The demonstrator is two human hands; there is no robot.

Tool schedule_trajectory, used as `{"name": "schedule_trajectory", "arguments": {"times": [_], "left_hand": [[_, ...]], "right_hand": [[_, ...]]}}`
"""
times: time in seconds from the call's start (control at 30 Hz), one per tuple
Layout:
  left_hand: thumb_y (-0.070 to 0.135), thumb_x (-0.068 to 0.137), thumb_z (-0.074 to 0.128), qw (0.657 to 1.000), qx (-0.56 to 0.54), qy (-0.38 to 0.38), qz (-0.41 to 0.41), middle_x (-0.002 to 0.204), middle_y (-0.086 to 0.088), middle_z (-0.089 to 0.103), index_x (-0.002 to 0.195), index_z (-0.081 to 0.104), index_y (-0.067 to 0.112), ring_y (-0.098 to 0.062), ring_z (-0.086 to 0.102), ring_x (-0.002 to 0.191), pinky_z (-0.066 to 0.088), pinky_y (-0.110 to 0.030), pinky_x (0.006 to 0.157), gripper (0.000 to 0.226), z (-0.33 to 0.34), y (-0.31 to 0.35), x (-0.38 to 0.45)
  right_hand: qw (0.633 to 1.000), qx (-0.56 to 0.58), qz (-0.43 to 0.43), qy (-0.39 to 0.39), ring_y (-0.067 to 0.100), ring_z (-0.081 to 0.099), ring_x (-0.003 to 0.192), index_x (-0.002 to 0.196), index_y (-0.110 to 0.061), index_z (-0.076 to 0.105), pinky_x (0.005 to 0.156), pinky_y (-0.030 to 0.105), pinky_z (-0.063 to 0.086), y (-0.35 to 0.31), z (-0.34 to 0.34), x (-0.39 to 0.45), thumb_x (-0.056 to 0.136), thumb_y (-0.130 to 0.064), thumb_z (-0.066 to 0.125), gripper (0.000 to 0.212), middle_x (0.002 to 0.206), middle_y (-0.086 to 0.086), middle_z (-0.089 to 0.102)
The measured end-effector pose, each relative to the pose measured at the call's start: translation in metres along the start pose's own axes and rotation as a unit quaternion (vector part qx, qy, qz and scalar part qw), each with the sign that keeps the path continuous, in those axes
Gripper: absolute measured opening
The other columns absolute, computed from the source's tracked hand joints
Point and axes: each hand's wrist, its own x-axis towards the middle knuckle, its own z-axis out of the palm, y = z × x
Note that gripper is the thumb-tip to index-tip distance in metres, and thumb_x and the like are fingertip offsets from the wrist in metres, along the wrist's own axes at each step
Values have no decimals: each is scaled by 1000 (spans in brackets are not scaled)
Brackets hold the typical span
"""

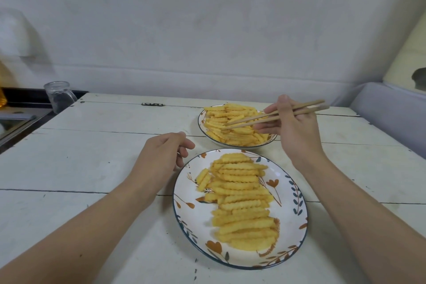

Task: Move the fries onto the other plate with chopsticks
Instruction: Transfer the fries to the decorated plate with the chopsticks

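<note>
Right hand [292, 127] gripping wooden chopsticks [274, 115], tips over the fries [232, 122] in the far plate [201, 120] just left of it, left hand [161, 152] loosely curled, holding nothing, on the counter [92, 157], its fingers beside the near plate [297, 193] of lined-up fries [242, 198]

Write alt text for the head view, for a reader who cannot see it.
A right hand holds chopsticks with their tips over a far plate heaped with crinkle-cut fries. The left hand rests, fingers loosely curled, beside a nearer floral plate holding more fries, on a white plank table.
</note>
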Motion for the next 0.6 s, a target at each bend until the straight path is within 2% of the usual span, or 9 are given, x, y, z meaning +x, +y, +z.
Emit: {"name": "schedule_trajectory", "arguments": {"times": [0.07, 0.2, 0.27, 0.4, 0.5, 0.6], "left_hand": [[28, 104, 51, 1000, -3, -1, -2, 73, -2, 61, 83, 78, 9, -16, 52, 62, 43, -29, 61, 39, 0, 1, 0], [27, 105, 51, 1000, -4, 2, -1, 73, -2, 61, 84, 78, 8, -15, 52, 60, 42, -27, 59, 39, 0, 1, -1], [27, 105, 51, 1000, 3, 0, 5, 73, -2, 61, 85, 78, 8, -13, 52, 59, 42, -26, 59, 39, 1, 2, -3], [29, 104, 51, 1000, 18, -9, 14, 73, 0, 61, 87, 78, 6, -12, 51, 60, 42, -27, 62, 39, 1, 2, -6], [29, 105, 51, 999, 26, -14, 15, 73, 0, 61, 88, 77, 6, -14, 51, 62, 42, -28, 63, 39, 1, 2, -7], [29, 105, 51, 999, 30, -14, 12, 72, 1, 60, 89, 77, 5, -14, 51, 63, 42, -28, 62, 39, 1, 3, -8]], "right_hand": [[1000, 21, -3, 18, 34, 72, 62, 82, 0, 65, 63, 40, 63, -9, -6, 0, 106, -36, 45, 47, 61, 10, 67], [997, 78, 21, 20, 31, 70, 56, 79, -1, 62, 57, 36, 61, -24, -26, -2, 106, -42, 43, 53, 60, 15, 67], [994, 97, 54, -8, 32, 69, 55, 78, -1, 62, 56, 35, 60, -29, -38, -7, 105, -44, 43, 54, 60, 15, 65], [983, 122, 112, -78, 24, 61, 45, 69, -7, 63, 44, 26, 50, -42, -62, -10, 104, -43, 42, 54, 53, 10, 55], [977, 103, 130, -133, 23, 56, 38, 60, -13, 66, 41, 22, 44, -49, -71, -11, 100, -45, 43, 56, 49, 8, 51], [968, 97, 131, -188, 24, 53, 33, 58, -12, 66, 39, 21, 42, -54, -76, -14, 95, -46, 43, 55, 52, 10, 46]]}}
